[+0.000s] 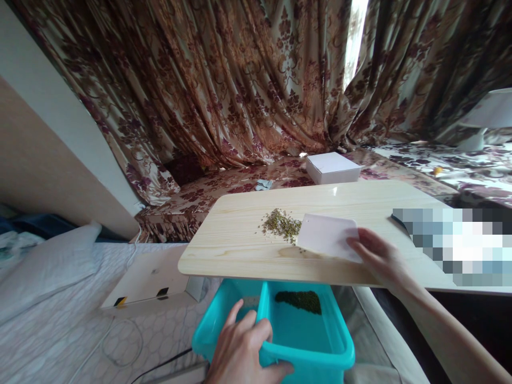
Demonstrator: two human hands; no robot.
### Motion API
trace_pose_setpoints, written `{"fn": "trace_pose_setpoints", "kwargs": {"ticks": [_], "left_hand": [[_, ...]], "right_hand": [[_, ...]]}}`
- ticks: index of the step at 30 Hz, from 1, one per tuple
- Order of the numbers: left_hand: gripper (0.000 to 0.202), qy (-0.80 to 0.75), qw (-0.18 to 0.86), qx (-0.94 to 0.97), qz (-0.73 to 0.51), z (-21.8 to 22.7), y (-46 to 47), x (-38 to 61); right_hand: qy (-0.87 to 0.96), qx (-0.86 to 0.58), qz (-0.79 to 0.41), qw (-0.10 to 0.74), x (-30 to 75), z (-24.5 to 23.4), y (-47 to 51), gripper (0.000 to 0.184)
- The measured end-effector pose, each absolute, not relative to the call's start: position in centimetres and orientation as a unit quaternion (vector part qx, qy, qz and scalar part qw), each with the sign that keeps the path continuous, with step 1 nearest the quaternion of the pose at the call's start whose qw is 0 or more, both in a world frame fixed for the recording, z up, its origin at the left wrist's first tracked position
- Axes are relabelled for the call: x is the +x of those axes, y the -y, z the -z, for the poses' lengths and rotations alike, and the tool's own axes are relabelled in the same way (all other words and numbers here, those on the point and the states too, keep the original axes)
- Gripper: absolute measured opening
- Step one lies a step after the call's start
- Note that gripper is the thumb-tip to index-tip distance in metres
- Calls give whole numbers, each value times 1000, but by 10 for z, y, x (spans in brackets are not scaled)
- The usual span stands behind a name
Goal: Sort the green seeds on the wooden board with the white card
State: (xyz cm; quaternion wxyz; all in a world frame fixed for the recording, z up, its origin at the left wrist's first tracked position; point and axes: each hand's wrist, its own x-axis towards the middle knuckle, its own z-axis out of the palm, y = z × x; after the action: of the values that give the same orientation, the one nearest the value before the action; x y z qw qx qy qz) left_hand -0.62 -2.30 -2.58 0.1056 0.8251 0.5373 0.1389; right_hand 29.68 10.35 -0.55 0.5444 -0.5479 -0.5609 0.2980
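My left hand (244, 349) grips the near rim and middle divider of a turquoise two-part plastic bin (320, 346), held just under the front edge of a light wooden board (240, 250). A heap of small dark green grains (299, 300) lies in the bin's right compartment. My right hand (380, 258) holds a pale flat plastic scraper (328, 236) on the board, its left edge touching a scattered pile of green-yellow grains (281, 223).
A white box (333, 167) lies behind the board on a floral cloth. Patterned curtains (240, 80) hang at the back. A flat white device (148, 280) and a cable rest on the quilted bed at left. A blurred-out patch covers the board's right end.
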Motion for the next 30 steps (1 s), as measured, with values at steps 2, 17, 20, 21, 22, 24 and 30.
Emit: {"fn": "trace_pose_setpoints", "kwargs": {"ticks": [2,17,20,21,22,24,30], "left_hand": [[35,-535,106,826,-139,25,23,-6],[35,-547,121,817,-136,21,22,-4],[35,-551,123,815,-128,18,23,-3],[36,-551,124,815,-129,18,23,-3],[36,-551,126,815,-130,18,24,-4],[36,-551,126,814,-136,20,24,-5],[35,-549,108,815,-153,25,23,-5]], "right_hand": [[564,-548,-301,539,297,6,-101,25],[555,-538,-358,525,291,2,-87,37],[581,-515,-382,502,287,-3,-80,39],[586,-512,-388,494,287,-6,-78,39],[588,-512,-390,490,287,-8,-77,39],[578,-518,-383,500,288,-12,-77,38],[538,-545,-314,560,295,-10,-93,26]]}}
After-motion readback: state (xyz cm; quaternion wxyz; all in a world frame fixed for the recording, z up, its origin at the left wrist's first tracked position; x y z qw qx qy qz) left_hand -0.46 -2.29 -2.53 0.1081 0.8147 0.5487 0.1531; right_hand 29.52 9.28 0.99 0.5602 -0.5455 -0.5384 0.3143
